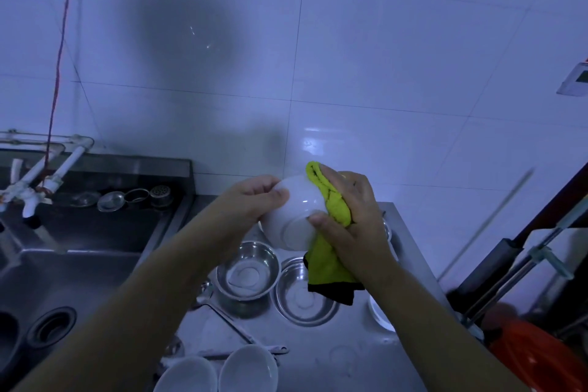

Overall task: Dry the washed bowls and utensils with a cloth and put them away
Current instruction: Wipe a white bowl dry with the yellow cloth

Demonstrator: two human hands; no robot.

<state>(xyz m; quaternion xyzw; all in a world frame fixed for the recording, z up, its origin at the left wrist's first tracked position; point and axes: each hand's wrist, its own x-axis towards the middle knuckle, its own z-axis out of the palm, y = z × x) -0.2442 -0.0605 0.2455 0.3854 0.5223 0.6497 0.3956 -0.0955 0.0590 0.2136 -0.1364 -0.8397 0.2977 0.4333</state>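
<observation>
I hold a white bowl [297, 213] tilted on its side above the steel counter [366, 356], its base turned toward me. My left hand [251, 200] grips the bowl's rim on the left. My right hand [353, 216] presses a yellow-green cloth [327, 261] with a dark edge against the bowl's right side, thumb on the base. Below sit two steel bowls [248, 270] [302, 296]. Two more white bowls [187, 375] [248, 369] stand at the near edge. Metal utensils [229, 321] lie on the counter between them.
A steel sink [79, 264] with a drain [51, 326] lies at left, white taps [35, 197] above it and strainers [111, 200] on its back ledge. White tiled wall behind. Dark poles and an orange object [534, 356] crowd the right.
</observation>
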